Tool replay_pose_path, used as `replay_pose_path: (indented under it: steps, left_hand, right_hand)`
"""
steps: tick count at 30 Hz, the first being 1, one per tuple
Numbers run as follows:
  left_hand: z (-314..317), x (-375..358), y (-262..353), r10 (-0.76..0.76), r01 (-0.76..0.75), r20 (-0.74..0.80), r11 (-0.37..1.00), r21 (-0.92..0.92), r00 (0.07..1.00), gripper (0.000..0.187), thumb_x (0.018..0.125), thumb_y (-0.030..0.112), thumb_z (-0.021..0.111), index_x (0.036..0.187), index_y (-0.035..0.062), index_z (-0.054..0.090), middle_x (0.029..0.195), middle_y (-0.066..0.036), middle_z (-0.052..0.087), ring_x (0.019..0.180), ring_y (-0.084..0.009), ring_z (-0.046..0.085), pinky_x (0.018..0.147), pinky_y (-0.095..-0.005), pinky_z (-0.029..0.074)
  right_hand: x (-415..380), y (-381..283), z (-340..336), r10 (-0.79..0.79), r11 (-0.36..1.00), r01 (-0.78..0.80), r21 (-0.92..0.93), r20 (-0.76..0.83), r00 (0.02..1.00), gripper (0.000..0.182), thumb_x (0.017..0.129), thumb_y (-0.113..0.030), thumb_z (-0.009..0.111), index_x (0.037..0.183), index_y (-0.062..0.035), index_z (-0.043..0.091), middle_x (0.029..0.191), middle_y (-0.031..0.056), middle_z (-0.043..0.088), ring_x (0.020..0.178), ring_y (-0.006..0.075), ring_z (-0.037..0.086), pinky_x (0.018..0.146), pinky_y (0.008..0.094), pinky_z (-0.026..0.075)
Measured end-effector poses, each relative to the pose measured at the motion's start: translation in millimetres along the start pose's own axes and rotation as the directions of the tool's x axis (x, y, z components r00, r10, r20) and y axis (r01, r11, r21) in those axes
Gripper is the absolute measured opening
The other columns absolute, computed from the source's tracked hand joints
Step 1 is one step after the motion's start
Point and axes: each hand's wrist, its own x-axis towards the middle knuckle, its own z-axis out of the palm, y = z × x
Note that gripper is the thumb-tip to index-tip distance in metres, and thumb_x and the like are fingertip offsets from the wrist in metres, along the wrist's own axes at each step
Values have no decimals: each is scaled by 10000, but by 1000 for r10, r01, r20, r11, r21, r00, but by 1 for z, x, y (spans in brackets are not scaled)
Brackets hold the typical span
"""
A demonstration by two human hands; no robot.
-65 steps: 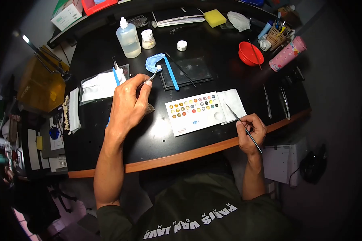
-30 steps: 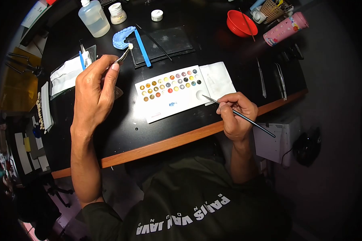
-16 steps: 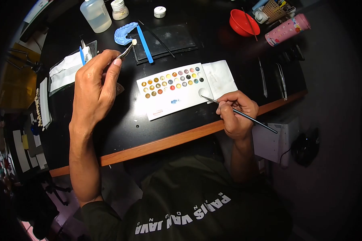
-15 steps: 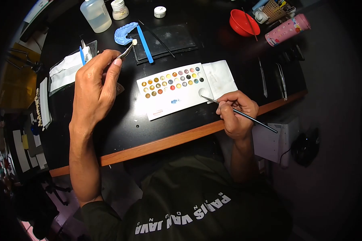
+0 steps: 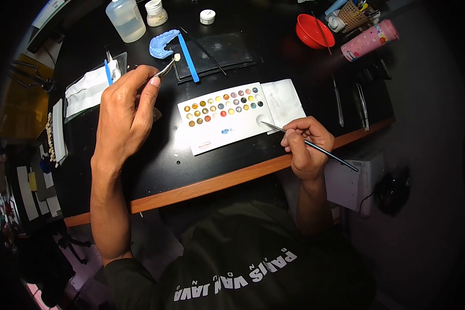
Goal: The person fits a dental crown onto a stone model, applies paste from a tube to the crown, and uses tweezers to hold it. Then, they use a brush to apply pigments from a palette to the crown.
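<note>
My left hand [image 5: 125,111] pinches metal tweezers [image 5: 165,69], whose tips hold a small cream-white tooth crown [image 5: 177,57] in the air. Just behind the crown lies a blue dental model [image 5: 161,44]. In my right hand [image 5: 307,144] a thin dark-handled brush [image 5: 323,150] is held like a pen, fingers closed round it. Its tip meets the round white well at the right end of a white palette [image 5: 206,137]. Rows of coloured stain wells cover the palette's upper part, and a blue smear marks its lower middle. White paper [image 5: 283,101] lies beside the palette.
A blue stick [image 5: 188,58] and a dark brush [image 5: 204,51] rest on a black slab [image 5: 230,49]. Farther back stand a clear bottle [image 5: 126,21], jars and a red bowl [image 5: 312,32]. Two metal tools lie right, near a pink flask [image 5: 369,40].
The brush tip has shifted slightly within the palette's round well. The crown and tweezers stay held up in my left hand, and the whole view has moved a little.
</note>
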Motion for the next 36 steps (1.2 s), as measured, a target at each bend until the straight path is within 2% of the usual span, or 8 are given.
replay_pose_path:
  steps: [10, 22, 25, 29, 33, 34, 36]
  left_hand:
    - [0, 0, -1, 9, -9, -2, 1000, 0, 1000, 211, 1061, 142, 609, 1032, -48, 694, 793, -145, 648, 657, -218, 634, 650, -369, 525]
    - [1, 0, -2, 33, -33, -9, 999, 7, 999, 191, 1043, 122, 622, 1020, -55, 691, 781, -155, 644, 662, -246, 634, 650, -382, 507]
    - [-2, 0, 2, 0, 0, 12, 1000, -24, 1000, 183, 1037, 114, 628, 1008, -58, 683, 780, -163, 640, 668, -263, 637, 648, -393, 497]
    - [-3, 1, 3, 9, -9, 16, 1000, -28, 1000, 164, 1016, 91, 619, 952, -56, 654, 777, -197, 622, 706, -353, 629, 673, -443, 476]
    - [-7, 2, 5, -38, 46, 77, 994, -99, 996, 198, 1013, 98, 583, 903, -60, 628, 753, -200, 609, 695, -363, 618, 680, -454, 467]
    - [-4, 1, 1, -10, 16, 48, 992, -126, 999, 207, 1032, 119, 566, 905, -34, 624, 712, -110, 556, 656, -203, 520, 620, -376, 414]
    - [-4, 0, 3, 1, 1, 22, 994, -105, 1000, 204, 1032, 118, 574, 912, -37, 628, 722, -115, 565, 656, -209, 530, 619, -379, 419]
  right_hand:
    - [-1, 7, 2, -92, 987, 86, -133, -37, 995, 73, 858, 75, 607, 863, 58, 678, 645, -10, 586, 565, 5, 495, 510, 198, 339]
    - [-2, 5, 2, -98, 988, 92, -125, -48, 994, 77, 853, 81, 597, 848, 53, 669, 641, -9, 580, 554, 2, 483, 497, 199, 330]
    - [-2, 4, 2, -92, 989, 85, -122, -51, 994, 79, 851, 84, 595, 849, 56, 668, 642, -8, 578, 556, 3, 483, 498, 198, 329]
    - [-2, 3, 2, -54, 995, 49, -91, -53, 997, 90, 860, 68, 584, 861, 60, 674, 652, 19, 611, 569, 21, 514, 521, 199, 368]
    - [1, -4, -2, 22, 999, -21, 28, -59, 998, 142, 880, 21, 570, 911, 72, 698, 682, 75, 667, 594, 65, 585, 571, 204, 440]
    - [5, -7, -3, 16, 999, -14, 52, -43, 999, 151, 887, 10, 576, 928, 73, 708, 708, 89, 685, 613, 78, 613, 579, 203, 452]
    - [14, -15, 0, -3, 997, 3, 81, 3, 1000, 164, 896, -4, 593, 958, 78, 722, 757, 114, 713, 658, 101, 659, 604, 209, 478]
